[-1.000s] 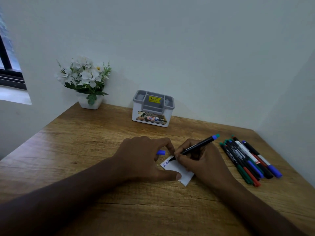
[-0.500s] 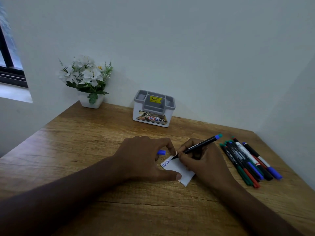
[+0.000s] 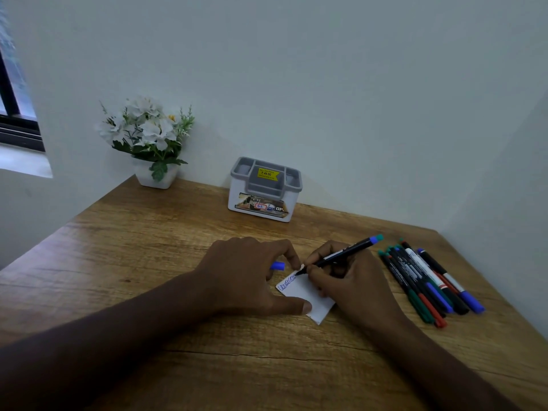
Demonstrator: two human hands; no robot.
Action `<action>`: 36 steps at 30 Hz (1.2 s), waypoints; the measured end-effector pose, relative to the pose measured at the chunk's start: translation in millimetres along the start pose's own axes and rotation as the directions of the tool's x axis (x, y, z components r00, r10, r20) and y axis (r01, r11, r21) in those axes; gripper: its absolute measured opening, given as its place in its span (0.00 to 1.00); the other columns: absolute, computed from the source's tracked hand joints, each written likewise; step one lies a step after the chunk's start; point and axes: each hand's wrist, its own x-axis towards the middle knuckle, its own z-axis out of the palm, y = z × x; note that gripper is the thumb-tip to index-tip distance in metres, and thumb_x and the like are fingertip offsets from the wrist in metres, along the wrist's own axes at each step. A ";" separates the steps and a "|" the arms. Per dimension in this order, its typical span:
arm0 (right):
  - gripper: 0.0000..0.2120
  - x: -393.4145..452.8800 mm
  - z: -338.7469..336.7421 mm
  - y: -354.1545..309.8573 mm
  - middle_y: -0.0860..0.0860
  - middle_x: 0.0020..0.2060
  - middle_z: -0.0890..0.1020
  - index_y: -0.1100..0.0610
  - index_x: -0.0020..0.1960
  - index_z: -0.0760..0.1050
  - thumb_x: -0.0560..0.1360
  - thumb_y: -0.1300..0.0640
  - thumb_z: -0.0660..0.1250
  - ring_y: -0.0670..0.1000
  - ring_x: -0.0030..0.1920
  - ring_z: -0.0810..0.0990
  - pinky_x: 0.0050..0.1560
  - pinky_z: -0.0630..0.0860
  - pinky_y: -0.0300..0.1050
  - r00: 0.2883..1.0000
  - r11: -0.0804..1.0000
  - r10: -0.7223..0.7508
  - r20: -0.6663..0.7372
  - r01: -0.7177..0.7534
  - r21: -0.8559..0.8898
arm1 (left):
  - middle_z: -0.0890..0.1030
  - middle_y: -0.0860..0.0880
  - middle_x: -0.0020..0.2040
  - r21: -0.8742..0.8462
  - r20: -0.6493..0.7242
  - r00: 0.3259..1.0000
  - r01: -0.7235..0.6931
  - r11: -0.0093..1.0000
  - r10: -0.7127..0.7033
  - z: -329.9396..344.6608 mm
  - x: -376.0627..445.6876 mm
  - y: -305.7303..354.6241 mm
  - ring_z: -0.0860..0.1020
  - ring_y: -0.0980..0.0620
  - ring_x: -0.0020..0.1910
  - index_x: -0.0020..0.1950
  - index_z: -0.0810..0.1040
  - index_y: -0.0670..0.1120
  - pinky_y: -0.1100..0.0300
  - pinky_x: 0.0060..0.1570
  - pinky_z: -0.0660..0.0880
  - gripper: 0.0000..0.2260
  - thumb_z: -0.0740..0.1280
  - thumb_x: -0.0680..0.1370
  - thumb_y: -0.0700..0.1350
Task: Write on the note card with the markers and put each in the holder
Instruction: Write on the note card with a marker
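Observation:
A small white note card [image 3: 299, 293] lies on the wooden desk with a line of blue loops along its far edge. My right hand [image 3: 353, 287] grips a black marker [image 3: 341, 255] with a blue end, its tip touching the card's far corner. My left hand [image 3: 246, 277] rests on the card, thumb pressing its near edge, and the marker's blue cap [image 3: 278, 265] pokes out from under its fingers. A white and grey holder [image 3: 264, 189] stands further back near the wall. Several capped markers [image 3: 430, 281] lie in a bunch to the right.
A white pot of white flowers [image 3: 149, 143] stands in the back left corner of the desk [image 3: 148, 262]. Walls close in behind and on the right. A window frame [image 3: 14, 120] is at the far left.
The marker's tip has moved rightward along the card's far edge, lengthening the blue scribble. My left hand stays in place on the card.

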 end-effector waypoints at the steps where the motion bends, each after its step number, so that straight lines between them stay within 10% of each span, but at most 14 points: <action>1: 0.05 0.1 0.0 -0.2 0.45 0.38 0.88 0.49 0.43 0.85 0.75 0.58 0.75 0.46 0.38 0.86 0.39 0.85 0.45 1.000 1.000 0.004 -0.002 -0.004 0.005 | 0.79 0.61 0.44 0.004 0.000 1.000 0.001 1.000 -0.001 -0.2 0.1 0.5 0.72 0.63 0.41 0.64 0.69 0.68 0.62 0.40 0.67 0.33 0.63 0.64 0.82; 23: 0.04 0.9 -1.5 -1.7 0.50 0.37 0.88 0.55 0.45 0.86 0.76 0.63 0.74 0.44 0.35 0.85 0.37 0.81 0.36 0.995 0.992 0.086 -0.055 -0.080 0.096 | 0.81 0.61 0.48 -0.013 0.033 0.999 0.021 1.000 -0.020 -1.6 1.0 1.6 0.75 0.61 0.46 0.58 0.72 0.64 0.59 0.46 0.73 0.31 0.64 0.64 0.82; 28: 0.09 3.9 -11.8 -4.6 0.45 0.30 0.85 0.51 0.41 0.79 0.77 0.61 0.74 0.30 0.33 0.81 0.35 0.79 0.28 0.948 0.975 0.145 -0.283 -0.088 0.203 | 0.81 0.61 0.51 -0.003 0.066 0.997 0.031 1.000 -0.030 -1.5 3.4 2.2 0.76 0.60 0.47 0.58 0.71 0.64 0.61 0.45 0.72 0.31 0.63 0.64 0.82; 36: 0.05 3.6 -12.8 -3.5 0.48 0.39 0.89 0.53 0.44 0.87 0.76 0.61 0.75 0.44 0.40 0.87 0.41 0.81 0.34 0.977 0.973 0.139 -0.160 -0.105 0.205 | 0.80 0.61 0.45 -0.007 0.029 0.999 0.022 1.000 -0.022 -3.5 -1.7 3.3 0.76 0.61 0.44 0.58 0.72 0.64 0.61 0.44 0.73 0.31 0.64 0.64 0.82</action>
